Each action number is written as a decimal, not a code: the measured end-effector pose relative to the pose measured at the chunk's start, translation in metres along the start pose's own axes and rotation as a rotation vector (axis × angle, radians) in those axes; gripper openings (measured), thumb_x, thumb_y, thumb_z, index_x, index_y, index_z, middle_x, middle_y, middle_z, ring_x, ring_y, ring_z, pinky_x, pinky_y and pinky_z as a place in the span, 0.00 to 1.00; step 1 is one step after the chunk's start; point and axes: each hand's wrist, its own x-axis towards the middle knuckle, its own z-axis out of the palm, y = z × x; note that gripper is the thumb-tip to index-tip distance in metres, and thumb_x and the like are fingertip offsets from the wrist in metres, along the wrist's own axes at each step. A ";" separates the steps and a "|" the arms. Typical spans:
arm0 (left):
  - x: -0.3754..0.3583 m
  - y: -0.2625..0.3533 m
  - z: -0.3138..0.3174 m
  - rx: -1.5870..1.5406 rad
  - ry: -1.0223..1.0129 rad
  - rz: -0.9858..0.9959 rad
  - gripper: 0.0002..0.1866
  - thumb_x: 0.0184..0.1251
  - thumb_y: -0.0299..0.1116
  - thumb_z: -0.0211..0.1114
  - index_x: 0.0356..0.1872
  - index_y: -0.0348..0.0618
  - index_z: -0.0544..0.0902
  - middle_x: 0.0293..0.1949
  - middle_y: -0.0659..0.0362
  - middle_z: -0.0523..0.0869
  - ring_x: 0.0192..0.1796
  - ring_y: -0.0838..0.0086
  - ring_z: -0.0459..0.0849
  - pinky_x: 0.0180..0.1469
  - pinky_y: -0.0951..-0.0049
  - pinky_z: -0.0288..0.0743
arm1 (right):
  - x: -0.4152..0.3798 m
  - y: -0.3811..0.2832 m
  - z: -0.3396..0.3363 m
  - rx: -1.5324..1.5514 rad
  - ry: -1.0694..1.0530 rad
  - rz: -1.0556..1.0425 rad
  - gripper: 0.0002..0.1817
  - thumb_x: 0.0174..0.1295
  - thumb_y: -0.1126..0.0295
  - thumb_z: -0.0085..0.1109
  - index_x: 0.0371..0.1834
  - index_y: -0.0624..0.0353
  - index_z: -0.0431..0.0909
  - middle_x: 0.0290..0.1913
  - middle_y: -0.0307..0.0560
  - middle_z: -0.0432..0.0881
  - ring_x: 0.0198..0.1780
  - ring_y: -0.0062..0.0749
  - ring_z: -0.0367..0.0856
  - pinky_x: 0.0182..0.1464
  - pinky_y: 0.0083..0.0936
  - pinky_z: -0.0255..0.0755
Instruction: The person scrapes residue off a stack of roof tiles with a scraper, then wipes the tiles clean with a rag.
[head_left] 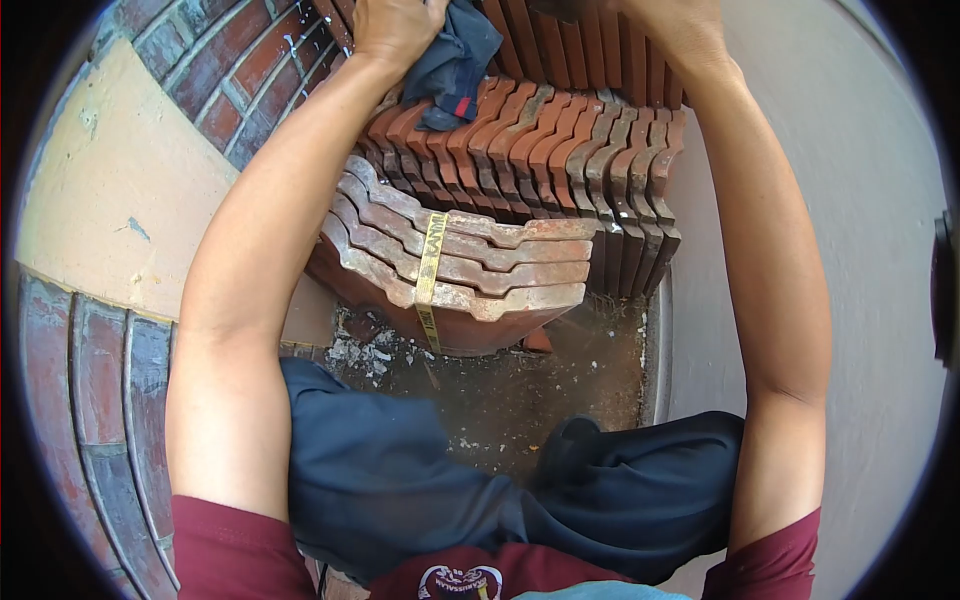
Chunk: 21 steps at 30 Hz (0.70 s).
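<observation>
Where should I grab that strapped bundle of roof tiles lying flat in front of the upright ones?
Probably by the two short ends of the strapped bundle, one hand under each, coming from the sides. It lies flat and tilted, and the yellow strap crosses only its middle, so the strap alone looks a poor handle. The upright tiles block the back.

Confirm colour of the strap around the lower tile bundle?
Yellow with dark print, on the strap in the head view.

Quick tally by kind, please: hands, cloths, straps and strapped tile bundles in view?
Hands: 2, left hand and right hand
Dark cloth: 1
Yellow strap: 1
Strapped tile bundle: 1
Total: 5
</observation>
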 end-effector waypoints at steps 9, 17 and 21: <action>-0.025 -0.017 0.024 0.093 -0.087 0.204 0.13 0.66 0.42 0.73 0.32 0.47 0.81 0.33 0.54 0.81 0.34 0.53 0.85 0.34 0.56 0.79 | -0.017 0.007 -0.003 0.008 -0.049 0.052 0.22 0.64 0.63 0.73 0.52 0.66 0.77 0.33 0.54 0.85 0.34 0.35 0.85 0.38 0.32 0.79; -0.066 0.000 0.038 0.177 -0.288 0.156 0.10 0.65 0.40 0.71 0.33 0.46 0.83 0.33 0.55 0.83 0.35 0.53 0.87 0.35 0.55 0.82 | -0.028 0.001 0.008 0.142 -0.060 0.013 0.18 0.65 0.65 0.73 0.48 0.64 0.77 0.29 0.47 0.82 0.30 0.28 0.81 0.35 0.26 0.76; -0.067 0.006 0.030 0.065 -0.471 0.099 0.14 0.63 0.40 0.74 0.30 0.39 0.83 0.32 0.52 0.85 0.33 0.47 0.88 0.36 0.50 0.81 | -0.027 -0.005 0.003 0.235 -0.088 0.050 0.15 0.66 0.67 0.72 0.45 0.63 0.76 0.29 0.42 0.82 0.29 0.21 0.80 0.33 0.22 0.75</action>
